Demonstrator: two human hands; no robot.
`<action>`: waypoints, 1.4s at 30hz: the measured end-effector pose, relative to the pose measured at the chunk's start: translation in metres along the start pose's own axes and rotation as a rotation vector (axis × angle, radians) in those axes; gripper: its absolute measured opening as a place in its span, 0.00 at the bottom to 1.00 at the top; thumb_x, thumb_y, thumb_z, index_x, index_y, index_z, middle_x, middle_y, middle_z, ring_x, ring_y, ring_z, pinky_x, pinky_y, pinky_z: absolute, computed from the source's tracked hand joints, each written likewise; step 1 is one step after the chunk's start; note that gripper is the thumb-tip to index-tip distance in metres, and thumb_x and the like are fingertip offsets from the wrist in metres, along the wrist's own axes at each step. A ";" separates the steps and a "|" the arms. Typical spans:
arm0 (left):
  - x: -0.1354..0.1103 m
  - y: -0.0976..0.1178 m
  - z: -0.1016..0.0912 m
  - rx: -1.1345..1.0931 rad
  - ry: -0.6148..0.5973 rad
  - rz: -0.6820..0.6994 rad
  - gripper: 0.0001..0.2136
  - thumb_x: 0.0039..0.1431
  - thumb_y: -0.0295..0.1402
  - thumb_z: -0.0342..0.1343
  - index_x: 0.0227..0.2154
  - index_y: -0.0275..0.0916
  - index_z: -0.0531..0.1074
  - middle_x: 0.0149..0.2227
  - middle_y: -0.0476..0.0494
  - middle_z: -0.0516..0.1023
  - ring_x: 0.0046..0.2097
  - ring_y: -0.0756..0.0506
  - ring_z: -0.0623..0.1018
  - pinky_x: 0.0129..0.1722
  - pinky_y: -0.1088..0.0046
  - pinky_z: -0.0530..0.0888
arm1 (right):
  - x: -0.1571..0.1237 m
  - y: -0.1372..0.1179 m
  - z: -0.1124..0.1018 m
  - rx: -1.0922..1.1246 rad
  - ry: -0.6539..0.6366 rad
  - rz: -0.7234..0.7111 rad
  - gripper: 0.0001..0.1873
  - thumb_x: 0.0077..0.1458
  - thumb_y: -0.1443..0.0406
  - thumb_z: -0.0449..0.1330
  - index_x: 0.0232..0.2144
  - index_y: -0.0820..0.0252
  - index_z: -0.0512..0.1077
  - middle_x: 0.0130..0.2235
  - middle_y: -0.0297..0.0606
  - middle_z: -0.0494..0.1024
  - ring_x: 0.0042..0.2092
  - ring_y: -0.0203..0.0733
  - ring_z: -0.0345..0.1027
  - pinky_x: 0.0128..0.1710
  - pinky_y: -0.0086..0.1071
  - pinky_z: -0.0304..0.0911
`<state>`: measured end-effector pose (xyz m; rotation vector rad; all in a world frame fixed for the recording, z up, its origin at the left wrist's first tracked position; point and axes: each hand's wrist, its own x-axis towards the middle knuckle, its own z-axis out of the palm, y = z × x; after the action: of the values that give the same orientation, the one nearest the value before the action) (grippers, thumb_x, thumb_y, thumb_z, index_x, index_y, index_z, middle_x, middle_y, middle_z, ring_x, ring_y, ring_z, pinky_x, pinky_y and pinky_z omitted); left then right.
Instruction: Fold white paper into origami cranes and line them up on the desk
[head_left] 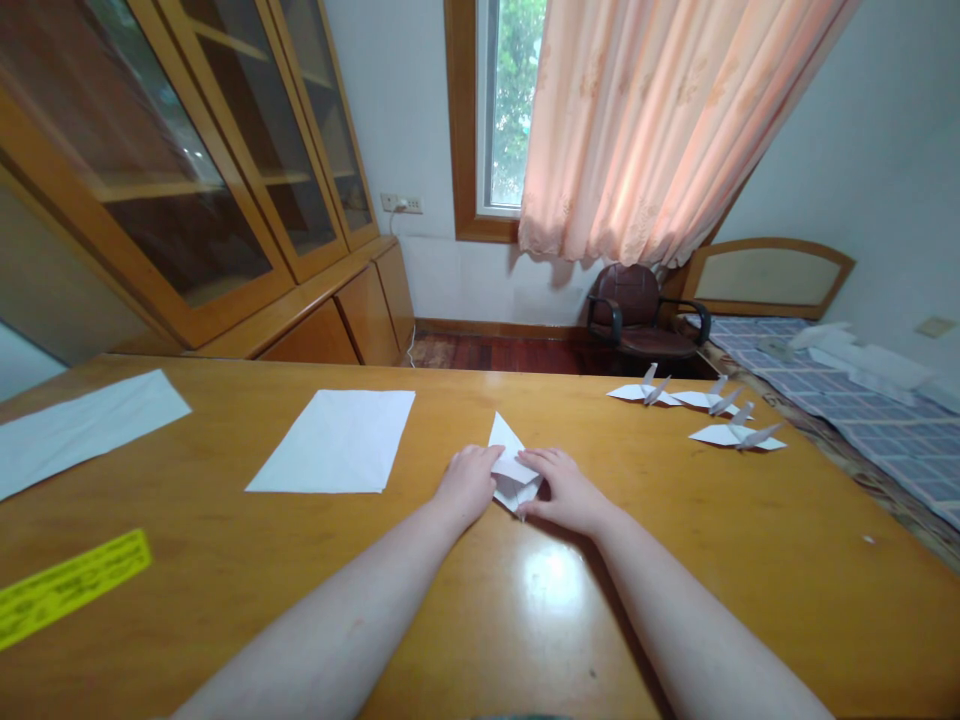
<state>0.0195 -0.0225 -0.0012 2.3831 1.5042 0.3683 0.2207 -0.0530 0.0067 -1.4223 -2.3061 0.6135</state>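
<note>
A partly folded white paper lies on the wooden table, its pointed tip aimed away from me. My left hand presses its left edge with curled fingers. My right hand pinches and presses the paper's right flap. Both hands touch the same folded piece.
A flat white sheet lies left of my hands, another sheet at the far left edge, and a yellow strip near the front left. Three folded paper cranes stand at the back right. A chair and a bed lie beyond the table.
</note>
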 end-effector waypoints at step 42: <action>-0.002 0.010 0.000 -0.025 0.019 -0.174 0.20 0.59 0.34 0.47 0.56 0.44 0.62 0.43 0.39 0.78 0.43 0.41 0.76 0.42 0.69 0.68 | 0.003 -0.002 0.007 0.023 0.292 0.182 0.15 0.56 0.56 0.54 0.29 0.59 0.74 0.31 0.38 0.76 0.35 0.40 0.67 0.37 0.31 0.57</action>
<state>0.0273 -0.0283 0.0022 2.2151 1.6897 0.3674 0.2146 -0.0523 0.0023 -1.6056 -1.9540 0.4460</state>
